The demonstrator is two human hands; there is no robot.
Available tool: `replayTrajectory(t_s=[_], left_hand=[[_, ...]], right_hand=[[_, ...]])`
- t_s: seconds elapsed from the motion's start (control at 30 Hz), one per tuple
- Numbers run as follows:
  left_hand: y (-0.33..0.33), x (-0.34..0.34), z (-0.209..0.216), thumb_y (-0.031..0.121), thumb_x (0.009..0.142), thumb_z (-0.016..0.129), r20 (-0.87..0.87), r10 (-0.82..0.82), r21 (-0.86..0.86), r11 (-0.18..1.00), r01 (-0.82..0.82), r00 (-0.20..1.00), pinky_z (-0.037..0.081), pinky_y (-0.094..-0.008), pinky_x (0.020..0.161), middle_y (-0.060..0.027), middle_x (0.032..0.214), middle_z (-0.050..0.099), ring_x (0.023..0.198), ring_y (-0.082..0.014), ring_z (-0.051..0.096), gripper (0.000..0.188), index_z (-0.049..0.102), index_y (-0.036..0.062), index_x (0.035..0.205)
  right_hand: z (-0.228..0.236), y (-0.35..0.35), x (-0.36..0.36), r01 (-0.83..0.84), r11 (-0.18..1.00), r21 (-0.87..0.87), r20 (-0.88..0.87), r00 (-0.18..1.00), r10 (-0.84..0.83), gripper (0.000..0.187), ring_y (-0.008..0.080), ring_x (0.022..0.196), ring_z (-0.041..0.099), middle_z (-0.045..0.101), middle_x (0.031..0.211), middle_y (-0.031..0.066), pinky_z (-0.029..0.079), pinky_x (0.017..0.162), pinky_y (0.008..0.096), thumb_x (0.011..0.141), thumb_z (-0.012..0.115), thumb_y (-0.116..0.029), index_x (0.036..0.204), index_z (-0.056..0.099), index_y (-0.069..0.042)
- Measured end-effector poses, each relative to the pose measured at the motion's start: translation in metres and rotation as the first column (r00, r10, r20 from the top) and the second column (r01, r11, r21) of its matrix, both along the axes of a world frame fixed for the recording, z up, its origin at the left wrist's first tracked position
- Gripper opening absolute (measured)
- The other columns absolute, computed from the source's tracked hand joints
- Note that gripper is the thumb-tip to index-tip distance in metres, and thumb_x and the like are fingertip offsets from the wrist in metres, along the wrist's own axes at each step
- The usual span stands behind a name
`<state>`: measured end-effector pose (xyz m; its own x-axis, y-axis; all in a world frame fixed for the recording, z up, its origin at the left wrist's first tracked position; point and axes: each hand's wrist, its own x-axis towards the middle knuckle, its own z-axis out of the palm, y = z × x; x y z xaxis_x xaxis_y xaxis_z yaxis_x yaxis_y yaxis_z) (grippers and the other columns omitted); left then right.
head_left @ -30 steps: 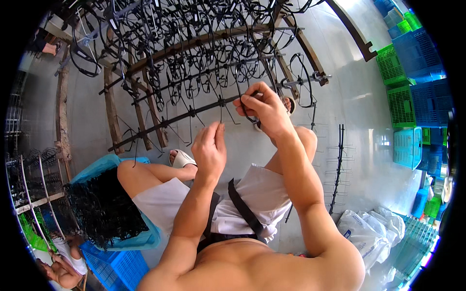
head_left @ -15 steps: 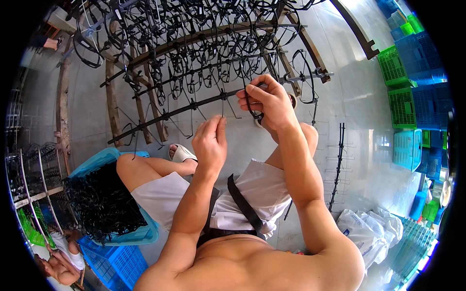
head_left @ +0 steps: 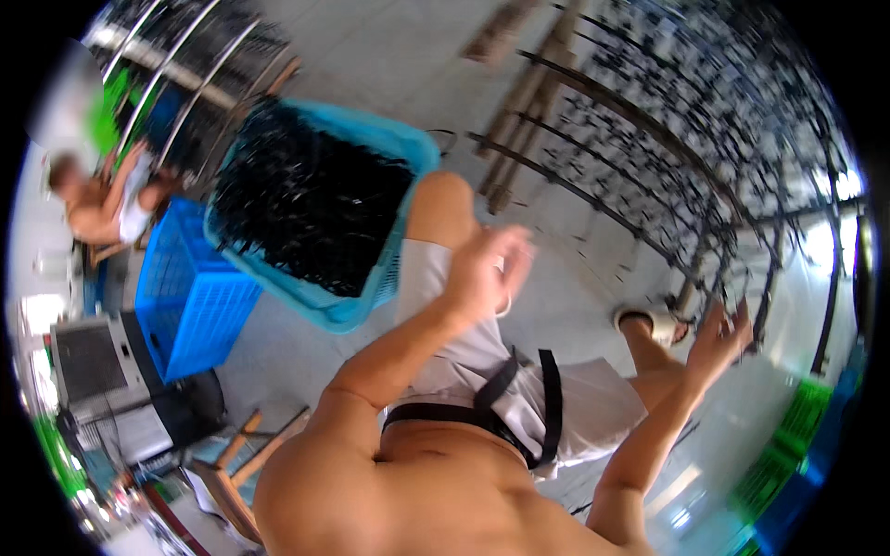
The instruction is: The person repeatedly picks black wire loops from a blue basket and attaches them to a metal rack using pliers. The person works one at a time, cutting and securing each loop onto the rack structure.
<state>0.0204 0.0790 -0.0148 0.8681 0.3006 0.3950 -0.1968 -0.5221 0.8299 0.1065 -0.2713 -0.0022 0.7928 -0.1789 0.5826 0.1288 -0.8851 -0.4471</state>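
My left hand [head_left: 489,271] is raised over my left knee, just right of a light-blue basket [head_left: 419,148] heaped with thin black pieces [head_left: 315,199]. Motion smears its fingers, and I cannot make out anything in them. Off to the right, my right hand [head_left: 718,345] is at the near end of a dark rack [head_left: 640,111]. Its fingers are apart and nothing shows clearly between them. Many small black looped parts [head_left: 667,139] hang on the rack's bars, too blurred to name more exactly.
A blue plastic crate [head_left: 190,301] stands left of the basket. Behind it another person [head_left: 107,208] sits by metal racks [head_left: 176,74]. A wooden stool [head_left: 227,482] and grey equipment [head_left: 93,366] are at lower left. Green crates [head_left: 805,417] line the right side.
The view has swung left, so the basket now sits nearer the middle and the rack at the right. My hands, close together at the rack's front bar before, have moved widely apart.
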Motion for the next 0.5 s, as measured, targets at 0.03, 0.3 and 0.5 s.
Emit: replayTrajectory(t_s=[0.03, 0.3, 0.5], left_hand=[[0.043, -0.013, -0.012, 0.010, 0.084, 0.062, -0.130, 0.238, 0.020, 0.971, -0.238, 0.962, 0.049, -0.0267, 0.059, -0.0086, 0.081, 0.066, 0.064, -0.0158, 0.062, 0.013, 0.063, 0.0044, 0.096], [0.240, -0.061, -0.131, 0.026, 0.080, 0.068, -0.478, 0.513, 0.793, 0.601, 0.098, 0.713, 0.022, -0.0508, 0.107, -0.0160, 0.137, 0.037, 0.126, -0.0352, 0.033, 0.061, 0.042, 0.0070, 0.131], [0.271, -0.015, -0.156, 0.038, 0.079, 0.068, -0.835, 0.395, 0.550, 0.609, 0.572, 0.382, 0.019, -0.0494, 0.110, -0.0166, 0.122, 0.054, 0.123, -0.0360, 0.039, 0.066, 0.044, 0.0027, 0.129]], right_hand=[[0.011, 0.026, -0.014, -0.031, 0.998, 0.056, -0.004, 0.999, 0.032, 0.035, 0.0191, 0.090, 0.056, 0.046, 0.121, 0.0152, 0.050, 0.074, 0.0312, 0.090, 0.059, -0.013, 0.122, 0.051, -0.001], [-0.023, 0.197, -0.075, -0.330, 0.607, 0.723, -0.426, 0.479, 0.767, 0.022, 0.0122, 0.084, 0.058, 0.061, 0.092, 0.0056, 0.048, 0.074, 0.0245, 0.087, 0.057, -0.003, 0.108, 0.057, 0.000], [-0.002, 0.304, -0.067, -0.591, 0.465, 0.659, -0.407, 0.240, 0.881, 0.023, 0.0187, 0.076, 0.064, 0.064, 0.086, 0.0130, 0.051, 0.069, 0.0285, 0.083, 0.061, 0.000, 0.106, 0.057, 0.001]])
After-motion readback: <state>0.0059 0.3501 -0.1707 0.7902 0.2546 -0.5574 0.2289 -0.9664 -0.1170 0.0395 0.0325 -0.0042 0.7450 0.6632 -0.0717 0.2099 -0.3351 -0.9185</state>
